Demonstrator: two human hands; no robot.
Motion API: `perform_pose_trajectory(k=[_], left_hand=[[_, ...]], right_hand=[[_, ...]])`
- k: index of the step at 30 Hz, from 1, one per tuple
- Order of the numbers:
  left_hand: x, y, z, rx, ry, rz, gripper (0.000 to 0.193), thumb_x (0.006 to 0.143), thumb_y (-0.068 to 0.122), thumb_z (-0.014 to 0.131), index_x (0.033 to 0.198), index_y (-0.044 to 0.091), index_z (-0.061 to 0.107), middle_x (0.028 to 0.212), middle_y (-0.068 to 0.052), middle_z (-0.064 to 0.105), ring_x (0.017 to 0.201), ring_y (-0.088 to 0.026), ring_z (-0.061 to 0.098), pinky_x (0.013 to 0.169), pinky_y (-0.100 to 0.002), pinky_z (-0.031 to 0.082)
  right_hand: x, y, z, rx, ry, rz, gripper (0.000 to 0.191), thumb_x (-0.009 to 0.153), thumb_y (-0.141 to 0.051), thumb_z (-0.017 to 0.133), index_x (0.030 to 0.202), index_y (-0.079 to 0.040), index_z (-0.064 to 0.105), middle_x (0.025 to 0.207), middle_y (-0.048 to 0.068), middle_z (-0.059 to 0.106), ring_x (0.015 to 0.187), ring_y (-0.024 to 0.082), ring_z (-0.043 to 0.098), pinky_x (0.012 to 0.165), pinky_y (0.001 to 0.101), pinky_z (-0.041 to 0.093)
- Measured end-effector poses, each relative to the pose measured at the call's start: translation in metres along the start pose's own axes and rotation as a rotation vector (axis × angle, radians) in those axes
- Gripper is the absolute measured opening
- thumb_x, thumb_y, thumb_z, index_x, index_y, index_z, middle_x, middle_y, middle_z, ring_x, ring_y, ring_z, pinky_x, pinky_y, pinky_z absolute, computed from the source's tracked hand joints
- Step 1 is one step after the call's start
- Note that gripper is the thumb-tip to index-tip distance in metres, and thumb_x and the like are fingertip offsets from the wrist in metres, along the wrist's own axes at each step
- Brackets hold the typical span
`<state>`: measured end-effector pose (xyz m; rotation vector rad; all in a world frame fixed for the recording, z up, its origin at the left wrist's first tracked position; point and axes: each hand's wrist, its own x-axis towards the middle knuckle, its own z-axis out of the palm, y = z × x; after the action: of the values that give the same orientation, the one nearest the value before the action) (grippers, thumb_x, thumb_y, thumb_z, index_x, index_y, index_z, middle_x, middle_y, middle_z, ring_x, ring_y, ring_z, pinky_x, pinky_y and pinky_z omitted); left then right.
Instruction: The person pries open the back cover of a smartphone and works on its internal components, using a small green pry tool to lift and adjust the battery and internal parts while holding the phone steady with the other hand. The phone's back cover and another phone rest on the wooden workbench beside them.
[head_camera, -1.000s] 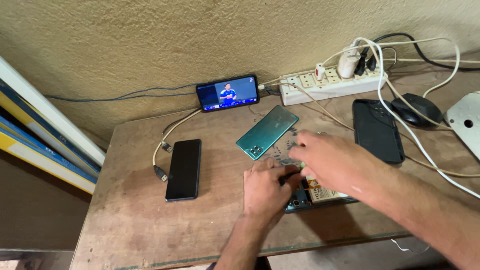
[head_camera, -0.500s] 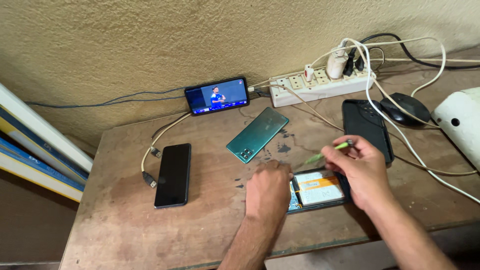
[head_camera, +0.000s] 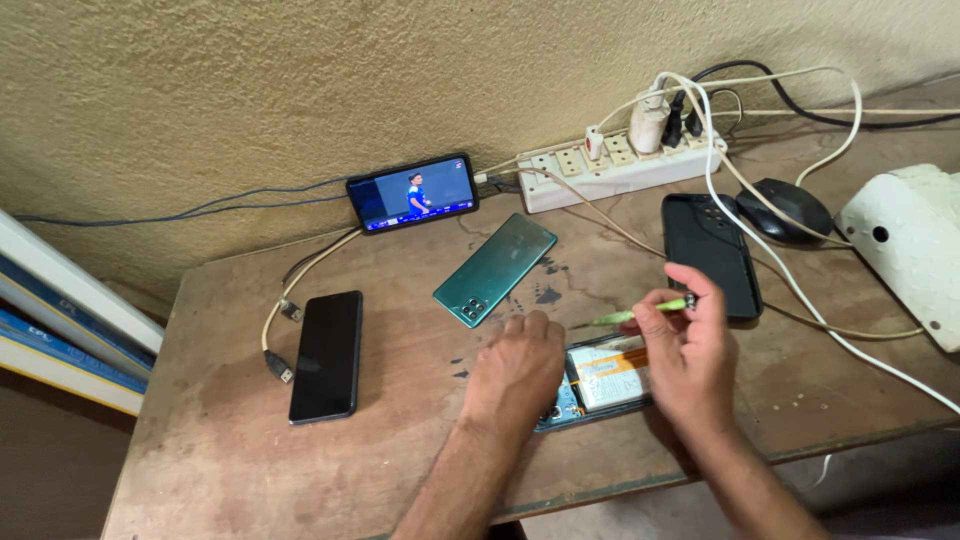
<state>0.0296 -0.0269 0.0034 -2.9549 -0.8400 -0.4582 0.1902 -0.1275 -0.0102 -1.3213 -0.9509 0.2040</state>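
On the worn wooden desk (head_camera: 400, 440), the left hand (head_camera: 515, 375) presses flat, fingers loose, on the opened phone with exposed battery (head_camera: 605, 375), lying crosswise; the right hand (head_camera: 690, 350) pinches a slim green screwdriver (head_camera: 640, 314) pointing left.

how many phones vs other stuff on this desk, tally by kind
phones, whole: 2, lit one and dark one
opened phone: 1
back covers: 2, green and black
power strip: 1
mouse: 1
green tool: 1
total: 8
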Motion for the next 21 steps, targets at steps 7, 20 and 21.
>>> perform_pose_trajectory(k=[7, 20, 21], left_hand=[[0.001, -0.024, 0.002, -0.361, 0.022, 0.022, 0.015, 0.093, 0.019, 0.062, 0.096, 0.004, 0.066, 0.098, -0.014, 0.067, 0.095, -0.035, 0.068, 0.081, -0.047, 0.055], [-0.045, -0.011, -0.035, -0.88, 0.12, -0.194, 0.082, 0.072, 0.023, 0.082, 0.14, -0.002, 0.045, 0.123, -0.019, 0.064, 0.115, -0.036, 0.064, 0.1, -0.042, 0.051], [-0.048, -0.01, -0.04, -0.841, 0.094, -0.175, 0.094, 0.069, 0.025, 0.086, 0.145, -0.003, 0.038, 0.126, -0.02, 0.063, 0.119, -0.038, 0.061, 0.101, -0.043, 0.049]], right_hand=[[-0.01, -0.003, 0.004, -0.148, -0.167, -0.238, 0.054, 0.105, -0.007, 0.054, 0.152, 0.0, 0.03, 0.098, 0.009, 0.066, 0.086, 0.017, 0.074, 0.074, 0.0291, 0.06], [-0.013, 0.005, 0.006, -0.1, -0.274, -0.286, 0.041, 0.104, -0.006, 0.058, 0.14, -0.003, 0.039, 0.103, 0.009, 0.065, 0.093, 0.02, 0.078, 0.075, 0.0297, 0.064], [-0.012, 0.003, 0.007, -0.129, -0.274, -0.297, 0.041, 0.103, -0.005, 0.058, 0.14, -0.003, 0.04, 0.103, 0.009, 0.065, 0.093, 0.02, 0.078, 0.074, 0.0297, 0.064]])
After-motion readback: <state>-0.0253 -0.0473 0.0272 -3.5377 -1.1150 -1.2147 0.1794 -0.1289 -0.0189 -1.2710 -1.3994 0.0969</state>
